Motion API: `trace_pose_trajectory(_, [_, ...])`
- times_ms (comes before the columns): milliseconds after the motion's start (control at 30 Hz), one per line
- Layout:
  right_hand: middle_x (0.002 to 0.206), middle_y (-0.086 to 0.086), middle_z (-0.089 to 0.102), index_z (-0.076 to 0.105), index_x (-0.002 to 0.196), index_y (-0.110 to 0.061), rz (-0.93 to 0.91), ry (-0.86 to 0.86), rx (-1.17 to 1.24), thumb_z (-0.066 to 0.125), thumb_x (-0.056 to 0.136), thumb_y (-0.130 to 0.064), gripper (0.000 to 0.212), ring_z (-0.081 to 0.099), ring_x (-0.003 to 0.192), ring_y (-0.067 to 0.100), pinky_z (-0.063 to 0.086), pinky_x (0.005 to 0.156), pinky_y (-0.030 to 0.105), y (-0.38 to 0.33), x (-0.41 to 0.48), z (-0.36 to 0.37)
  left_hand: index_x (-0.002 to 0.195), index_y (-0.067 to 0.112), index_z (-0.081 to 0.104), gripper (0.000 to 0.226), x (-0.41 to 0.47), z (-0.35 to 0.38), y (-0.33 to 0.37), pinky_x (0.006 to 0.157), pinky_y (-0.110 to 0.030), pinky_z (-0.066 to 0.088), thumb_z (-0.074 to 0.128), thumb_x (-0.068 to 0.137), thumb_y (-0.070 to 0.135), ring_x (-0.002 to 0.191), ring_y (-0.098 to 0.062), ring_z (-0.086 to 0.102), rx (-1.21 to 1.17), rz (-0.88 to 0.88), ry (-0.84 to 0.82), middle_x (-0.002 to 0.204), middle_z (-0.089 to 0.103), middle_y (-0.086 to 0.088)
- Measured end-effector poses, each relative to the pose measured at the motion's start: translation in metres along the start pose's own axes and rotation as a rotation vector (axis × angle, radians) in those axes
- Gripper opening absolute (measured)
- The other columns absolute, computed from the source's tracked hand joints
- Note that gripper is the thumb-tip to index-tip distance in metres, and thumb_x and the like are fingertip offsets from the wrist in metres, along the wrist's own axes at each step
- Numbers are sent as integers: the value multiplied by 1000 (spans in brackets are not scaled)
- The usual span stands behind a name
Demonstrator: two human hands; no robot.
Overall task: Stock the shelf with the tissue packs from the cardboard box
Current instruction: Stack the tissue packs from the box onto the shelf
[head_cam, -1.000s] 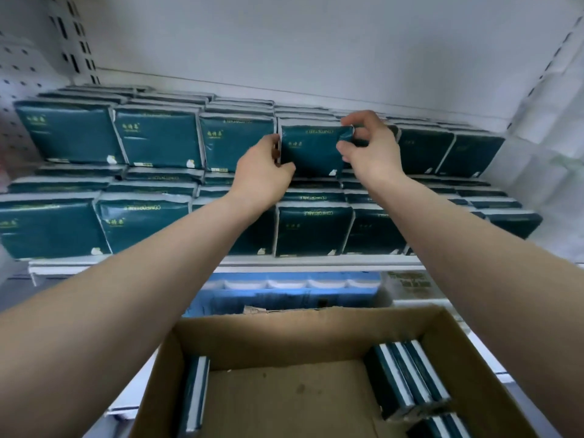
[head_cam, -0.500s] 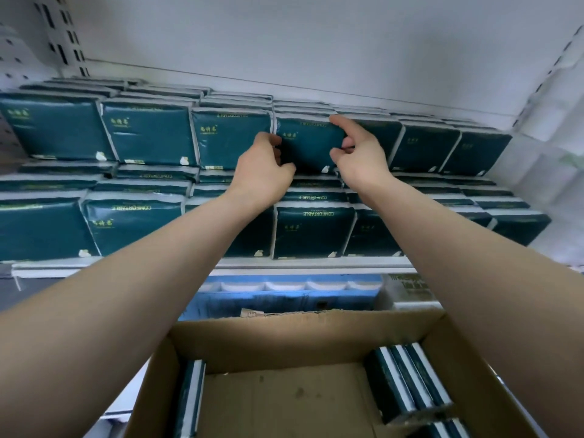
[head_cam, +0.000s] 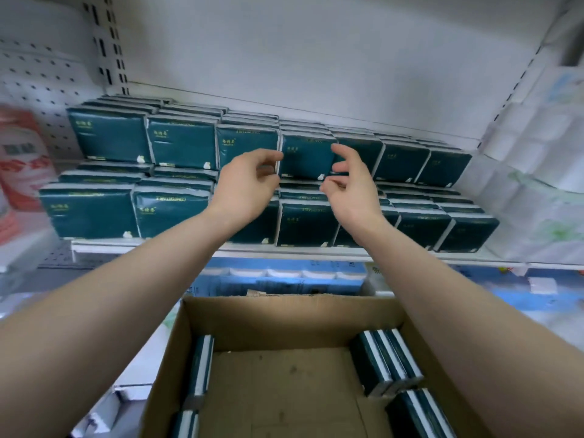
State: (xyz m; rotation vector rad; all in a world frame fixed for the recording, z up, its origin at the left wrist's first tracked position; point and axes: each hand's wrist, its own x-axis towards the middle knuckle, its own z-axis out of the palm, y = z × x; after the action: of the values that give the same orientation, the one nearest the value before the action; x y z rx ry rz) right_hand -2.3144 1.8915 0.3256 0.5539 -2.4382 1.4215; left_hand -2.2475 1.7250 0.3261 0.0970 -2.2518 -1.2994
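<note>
Dark teal tissue packs stand in two stacked rows on the white shelf (head_cam: 221, 248). One pack (head_cam: 305, 156) in the upper row sits between my hands. My left hand (head_cam: 246, 181) hovers just left of it with loosely curled fingers, holding nothing. My right hand (head_cam: 350, 181) hovers just right of it, also empty and relaxed. Below, the open cardboard box (head_cam: 284, 314) holds several teal packs on edge: some at the right (head_cam: 387, 358), and some along the left wall (head_cam: 202, 365).
White toilet roll packs (head_cam: 537, 172) fill the shelf's right side. A blurred red and white package (head_cam: 22, 159) is at the left. Blue packaged goods (head_cam: 278, 276) sit on the lower shelf behind the box. A white back panel rises above the rows.
Both hands have let go of the tissue pack, now set in the upper row, and have drawn back slightly toward me. The camera view has shifted.
</note>
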Motion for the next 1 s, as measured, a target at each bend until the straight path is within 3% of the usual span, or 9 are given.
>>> trace_pose_trajectory(67, [123, 0, 51, 42, 144, -30, 8, -12, 47, 53, 97, -5, 55, 60, 100, 8, 50, 91, 21, 4, -24, 7, 120, 21, 65, 30, -23, -8, -6, 99, -25, 47, 57, 93, 9, 105, -6, 63, -41, -18, -9, 113, 67, 7])
trace_pose_trajectory(200, [114, -2, 53, 45, 142, -28, 75, -50, 95, 58, 95, -6, 53, 58, 94, 5, 46, 72, 7, 21, -75, 30, 122, 18, 64, 29, -71, -17, -35, 99, -23, 46, 59, 94, 12, 102, -6, 62, -6, -69, -79, 110, 66, 7])
trace_pose_trajectory(300, [110, -3, 56, 47, 139, -27, 145, -104, 101, 60, 95, -10, 48, 57, 94, 5, 47, 76, 15, 39, -113, 54, 126, 18, 62, 32, -108, -15, -70, 101, -30, 46, 59, 94, 14, 109, -12, 62, 40, -167, -163, 118, 65, 3])
trace_pose_trajectory(433, [107, -4, 58, 51, 134, -28, 305, -193, 131, 61, 96, -11, 43, 58, 95, 8, 45, 78, 14, 61, -159, 86, 140, 19, 48, 45, -144, -2, -108, 105, -29, 40, 56, 96, 25, 125, -17, 52, 167, -364, -354, 139, 54, -3])
trace_pose_trajectory(600, [113, -1, 64, 55, 121, -33, 560, -271, 185, 62, 95, -10, 35, 63, 105, 14, 51, 97, 31, 91, -201, 119, 150, 13, 31, 60, -162, 8, -137, 108, -30, 36, 54, 97, 29, 135, -22, 42, 285, -496, -563, 151, 39, -7])
trace_pose_trajectory(700, [114, 4, 66, 56, 123, -24, 674, -370, 210, 60, 95, -7, 33, 63, 101, 14, 50, 89, 21, 102, -218, 135, 149, 9, 30, 57, -167, 11, -150, 108, -27, 31, 51, 99, 25, 137, -24, 39, 342, -569, -629, 152, 37, -10])
trace_pose_trajectory(767, [113, 2, 66, 57, 124, -23, 732, -453, 184, 57, 96, -7, 32, 62, 98, 11, 49, 81, 17, 105, -225, 145, 143, 5, 38, 47, -169, 14, -155, 102, -25, 35, 49, 99, 19, 130, -26, 45, 367, -612, -681, 145, 44, -12])
trace_pose_trajectory(900, [125, 3, 62, 53, 135, -22, 837, -609, 137, 57, 98, -20, 37, 60, 112, 18, 49, 103, 35, 110, -234, 169, 137, 4, 39, 38, -171, 23, -164, 94, -30, 46, 39, 99, 8, 112, -26, 55, 479, -657, -816, 128, 54, -15])
trace_pose_trajectory(1000, [132, 5, 60, 50, 140, -19, 870, -706, 69, 56, 99, -28, 43, 58, 119, 22, 46, 107, 38, 114, -236, 185, 134, 7, 41, 36, -169, 28, -172, 84, -29, 47, 40, 98, 8, 98, -23, 56, 487, -692, -826, 115, 56, -12])
